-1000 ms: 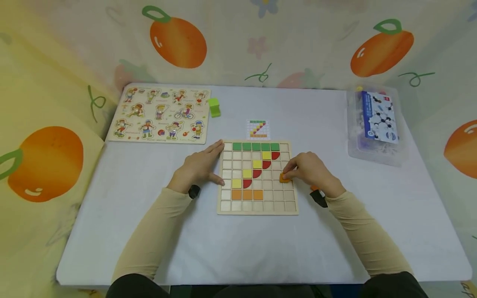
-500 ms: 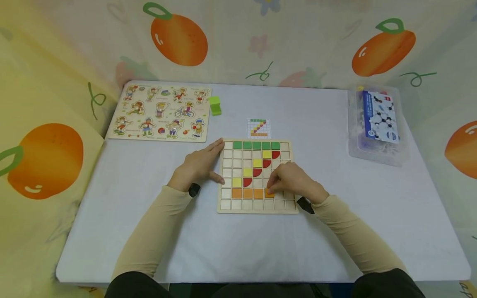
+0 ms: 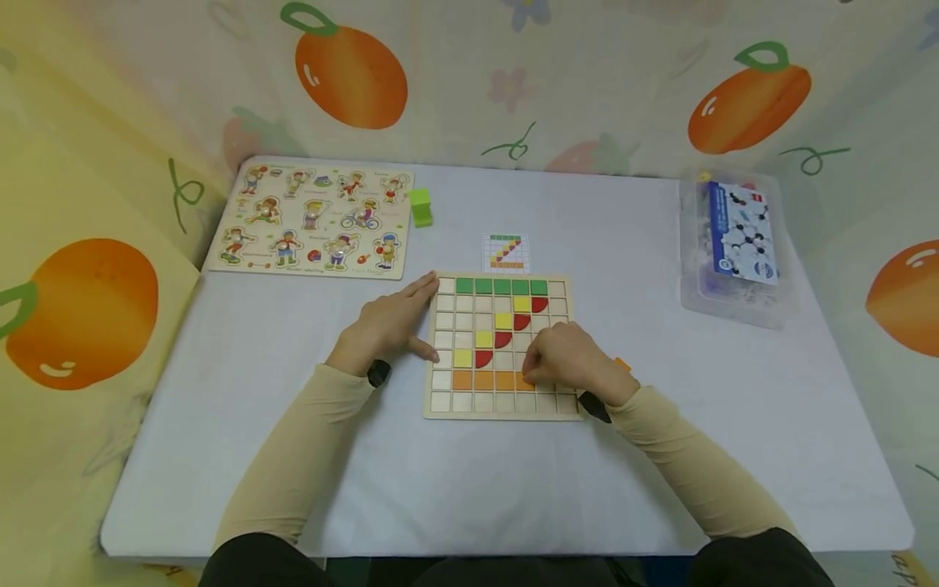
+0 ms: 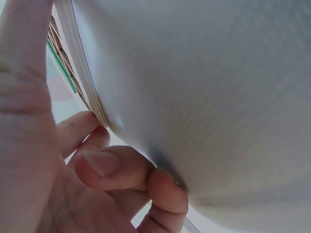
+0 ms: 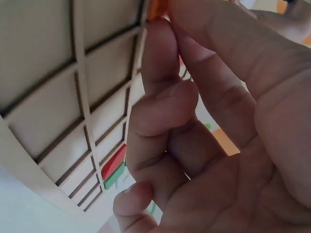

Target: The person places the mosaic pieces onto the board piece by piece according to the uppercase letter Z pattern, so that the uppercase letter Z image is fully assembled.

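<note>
A wooden grid board (image 3: 506,414) lies on the table with coloured tiles in its cells: a green row on top, yellow squares (image 3: 463,359) and red quarter-rounds (image 3: 483,359) along a diagonal, orange squares in a lower row. My right hand (image 3: 572,359) pinches an orange square tile (image 5: 158,8) between thumb and forefinger, at the right end of the orange row; the fingers partly cover it. Along the board's left edge rests my left hand (image 3: 385,330), thumb and fingers spread, fingertips at the upper left corner and thumb at the left rim.
Behind the board lies a small pattern card (image 3: 506,253). A picture puzzle board (image 3: 311,216) is at the back left, with green blocks (image 3: 421,208) beside it. A clear plastic box (image 3: 734,253) stands back right. Another orange piece (image 3: 623,364) lies beyond my right wrist.
My right hand has carried the orange tile left and toward me, from the board's right side to the end of the orange row. The left hand stays at the board's left edge.
</note>
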### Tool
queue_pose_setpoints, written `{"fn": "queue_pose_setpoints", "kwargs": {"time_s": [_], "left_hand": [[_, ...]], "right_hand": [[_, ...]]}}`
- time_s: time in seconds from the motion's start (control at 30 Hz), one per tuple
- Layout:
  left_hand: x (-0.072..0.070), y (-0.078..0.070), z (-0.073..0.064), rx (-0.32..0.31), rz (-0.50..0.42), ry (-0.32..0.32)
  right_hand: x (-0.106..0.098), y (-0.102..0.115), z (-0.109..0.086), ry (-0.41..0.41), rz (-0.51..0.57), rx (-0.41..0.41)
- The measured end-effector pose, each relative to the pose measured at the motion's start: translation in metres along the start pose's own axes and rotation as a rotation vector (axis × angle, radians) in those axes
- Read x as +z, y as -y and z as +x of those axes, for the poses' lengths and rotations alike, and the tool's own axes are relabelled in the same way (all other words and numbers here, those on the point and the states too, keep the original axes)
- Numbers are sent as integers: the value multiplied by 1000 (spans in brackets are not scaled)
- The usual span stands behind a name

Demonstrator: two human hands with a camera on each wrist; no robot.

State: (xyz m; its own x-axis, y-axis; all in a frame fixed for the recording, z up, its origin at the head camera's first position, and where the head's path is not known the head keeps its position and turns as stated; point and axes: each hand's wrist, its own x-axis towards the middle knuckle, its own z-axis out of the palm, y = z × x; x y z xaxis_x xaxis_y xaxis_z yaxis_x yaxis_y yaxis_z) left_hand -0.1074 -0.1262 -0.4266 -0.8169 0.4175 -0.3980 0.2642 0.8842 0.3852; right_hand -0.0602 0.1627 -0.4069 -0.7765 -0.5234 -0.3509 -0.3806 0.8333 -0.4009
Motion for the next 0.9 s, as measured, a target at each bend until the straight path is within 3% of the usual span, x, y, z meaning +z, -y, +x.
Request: {"fn": "queue_pose_setpoints", "kwargs": {"time_s": [0.17, 0.53, 0.9], "left_hand": [[1, -1, 0, 7, -16, 16], [0, 1, -2, 5, -6, 3], [-1, -1, -1, -1, -4, 7]], "right_hand": [[-6, -11, -6, -18, 18, 13], [-26, -54, -25, -109, 42, 164], [-34, -86, -40, -104, 71, 244]]}}
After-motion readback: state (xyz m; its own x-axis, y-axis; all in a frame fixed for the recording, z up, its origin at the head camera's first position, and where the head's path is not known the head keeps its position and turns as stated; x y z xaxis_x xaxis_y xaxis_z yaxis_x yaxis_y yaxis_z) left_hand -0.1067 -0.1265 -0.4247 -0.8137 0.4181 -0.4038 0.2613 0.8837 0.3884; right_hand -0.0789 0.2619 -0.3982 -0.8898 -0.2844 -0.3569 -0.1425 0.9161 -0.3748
